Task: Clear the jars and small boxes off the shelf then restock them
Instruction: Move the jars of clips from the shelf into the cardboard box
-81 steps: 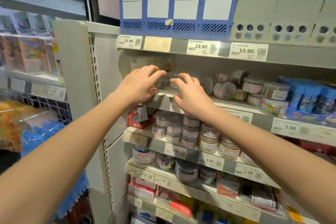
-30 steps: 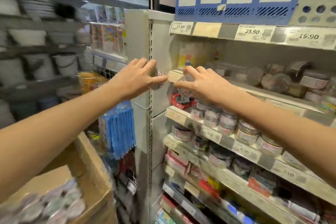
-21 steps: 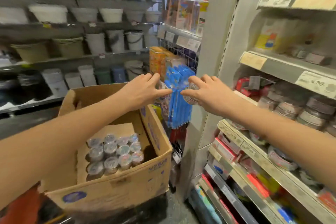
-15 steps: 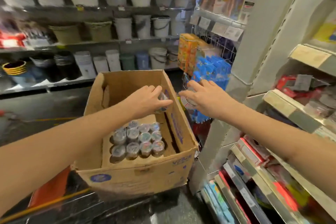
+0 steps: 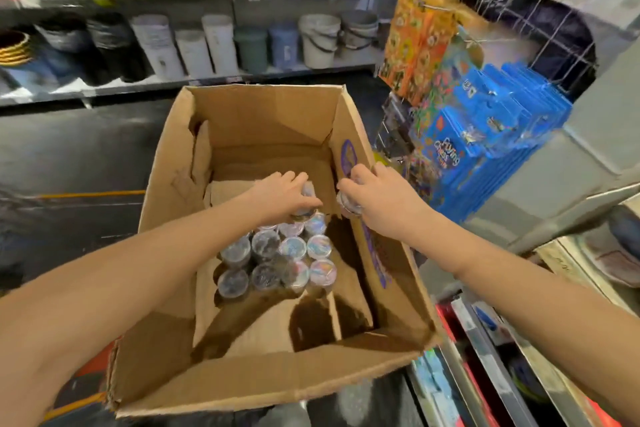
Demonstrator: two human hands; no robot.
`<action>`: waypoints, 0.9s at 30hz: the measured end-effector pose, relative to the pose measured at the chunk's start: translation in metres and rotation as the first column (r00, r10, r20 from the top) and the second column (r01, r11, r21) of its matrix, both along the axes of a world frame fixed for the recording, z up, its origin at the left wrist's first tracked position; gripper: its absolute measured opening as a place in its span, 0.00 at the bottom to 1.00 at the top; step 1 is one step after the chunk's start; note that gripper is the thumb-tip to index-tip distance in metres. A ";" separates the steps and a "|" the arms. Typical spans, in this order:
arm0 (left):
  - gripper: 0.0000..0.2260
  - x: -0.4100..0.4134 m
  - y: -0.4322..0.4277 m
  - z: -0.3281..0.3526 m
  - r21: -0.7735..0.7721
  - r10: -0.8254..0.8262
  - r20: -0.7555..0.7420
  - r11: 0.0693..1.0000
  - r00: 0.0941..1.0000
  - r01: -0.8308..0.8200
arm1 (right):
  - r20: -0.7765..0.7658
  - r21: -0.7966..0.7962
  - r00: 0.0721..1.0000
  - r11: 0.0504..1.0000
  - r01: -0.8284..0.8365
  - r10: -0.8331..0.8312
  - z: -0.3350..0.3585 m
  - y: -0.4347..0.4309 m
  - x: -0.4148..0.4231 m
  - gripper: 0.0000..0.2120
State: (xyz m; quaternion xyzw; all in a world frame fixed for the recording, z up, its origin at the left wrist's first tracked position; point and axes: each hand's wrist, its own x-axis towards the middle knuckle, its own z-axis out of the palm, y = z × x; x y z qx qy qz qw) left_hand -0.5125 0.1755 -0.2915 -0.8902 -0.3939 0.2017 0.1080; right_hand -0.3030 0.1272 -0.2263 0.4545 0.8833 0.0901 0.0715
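Both hands have swung away from the shelf and now reach down into the cardboard box point(image 5: 242, 114), and the view has turned with them: the shelf itself is out of sight, apart from lower shelf edges point(image 5: 485, 340) showing to the right of the box. The left hand point(image 5: 280, 196) has its fingers curled over the left jar point(image 5: 307, 191), low inside the box and right at the far edge of the packed jars point(image 5: 280, 256) standing in rows on the box floor. The right hand point(image 5: 379, 199) grips the right jar point(image 5: 348, 204) beside the box's right wall, a little higher than the left one.

This looks like the clearing half of the task, at the point of putting down. Next, each jar probably needs setting upright on the box floor beyond the packed rows, against the jars already there, and then letting go. The left jar seems nearly seated. The right one has further to drop and should clear the wall flap.

Blue hanging packs point(image 5: 491, 121) sit to the right of the box.
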 end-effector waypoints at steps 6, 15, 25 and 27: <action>0.28 0.005 0.050 -0.054 -0.248 0.066 0.015 0.967 0.998 -0.061 | 0.014 -0.128 1.000 0.992 -0.015 0.017 -0.029 0.027 -0.006 0.23; 0.21 0.004 0.074 -0.102 -0.419 0.155 0.018 0.898 0.988 -0.133 | -0.099 -0.220 0.994 0.975 0.020 -0.043 -0.043 0.041 -0.009 0.23; 0.29 0.002 0.074 -0.111 -0.591 0.329 -0.023 0.757 0.944 -0.278 | -0.110 -0.186 0.994 0.982 -0.021 0.000 -0.055 0.041 -0.015 0.22; 0.30 0.001 0.073 -0.111 -0.610 0.344 -0.011 0.742 0.939 -0.279 | -0.116 -0.186 0.993 0.982 -0.033 0.011 -0.056 0.039 -0.016 0.22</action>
